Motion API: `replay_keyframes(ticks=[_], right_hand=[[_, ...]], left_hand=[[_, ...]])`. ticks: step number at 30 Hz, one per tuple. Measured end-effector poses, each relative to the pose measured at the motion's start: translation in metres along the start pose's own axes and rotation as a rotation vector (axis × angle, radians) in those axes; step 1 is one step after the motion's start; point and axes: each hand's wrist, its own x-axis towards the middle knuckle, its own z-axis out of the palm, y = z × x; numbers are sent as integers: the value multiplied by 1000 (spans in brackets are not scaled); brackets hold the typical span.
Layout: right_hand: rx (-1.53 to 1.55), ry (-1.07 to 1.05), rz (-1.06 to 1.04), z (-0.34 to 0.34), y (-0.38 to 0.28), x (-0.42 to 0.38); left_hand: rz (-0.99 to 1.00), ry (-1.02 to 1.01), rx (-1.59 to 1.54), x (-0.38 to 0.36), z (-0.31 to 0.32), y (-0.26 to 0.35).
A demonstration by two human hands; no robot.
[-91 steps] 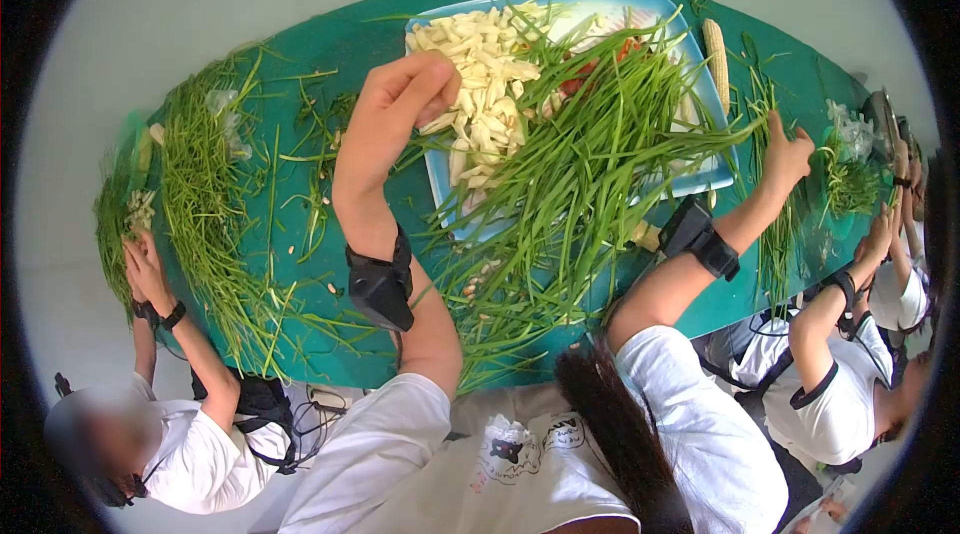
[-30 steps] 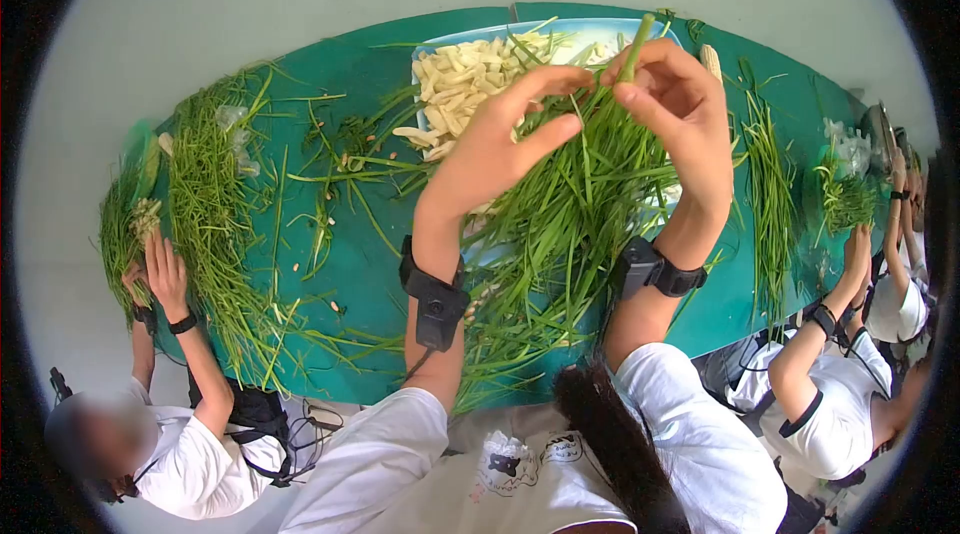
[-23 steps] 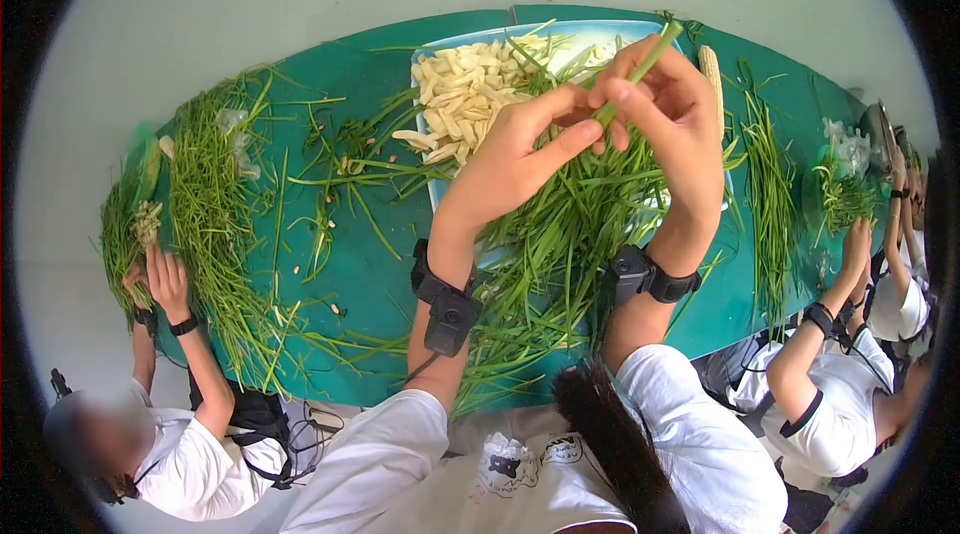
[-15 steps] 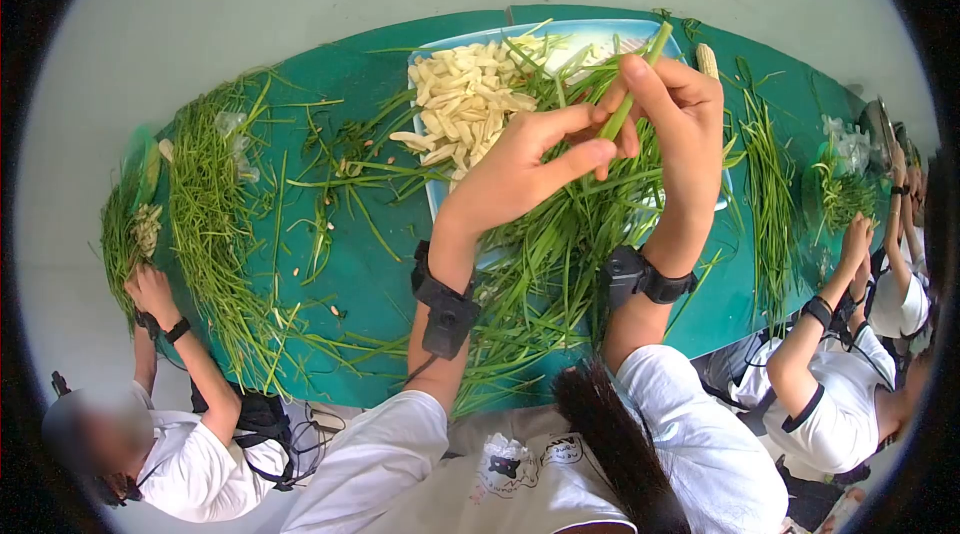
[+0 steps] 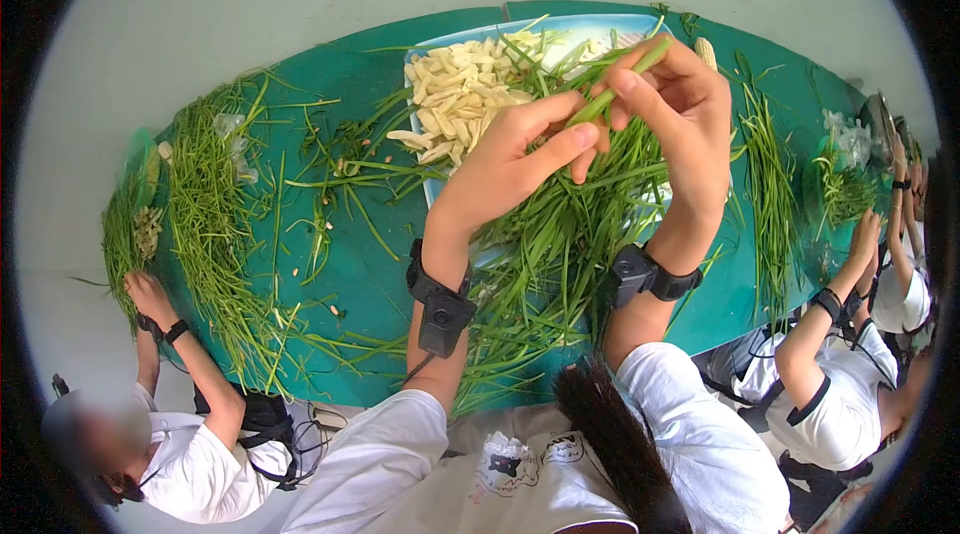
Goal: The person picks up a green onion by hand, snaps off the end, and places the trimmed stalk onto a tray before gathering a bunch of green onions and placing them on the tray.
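Pinches a green stalk between thumb and fingers of the right hand, over chive-like leaves heaped across a blue-rimmed tray. Meets the stalk's lower end with bent left hand fingers; cannot tell whether gripping. Hides part of the tray with both hands. Around: pale strips at tray's left, a corn cob just past the right hand.

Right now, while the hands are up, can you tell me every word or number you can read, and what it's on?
White shirt: there's lettering around the pictures on the front, but it's too small and blurred to read.
Green stem, tray: no writing that I can see.
So, no words or numbers I can read.
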Motion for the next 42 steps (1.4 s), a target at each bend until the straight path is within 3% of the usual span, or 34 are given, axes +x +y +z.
replay_keyframes(ticks=[3,9,11,16,18,21,26,34,36,42], right_hand=[[6,-1,19,4,4,1],[-28,43,84,2,2,1],[32,31,72,0,2,2],[150,3,51,1,2,3],[-39,-59,-8,2,2,3],[-24,-61,22,7,2,1],[-30,-68,17,5,5,2],[81,-11,57,3,2,1],[123,-86,-65,1,4,2],[95,-112,-77,7,1,-1]], left_hand=[[24,124,-117,0,6,2],[1,0,-54,0,1,4],[-30,-27,-160,0,5,8],[18,47,-119,1,3,0],[7,51,-149,-1,0,-1],[-24,28,-135,-3,-2,-1],[-99,-25,-336,-4,-2,4],[-134,-93,-389,-5,-2,10],[-151,-116,-440,-7,-3,11],[-80,-90,-556,-8,-4,4]])
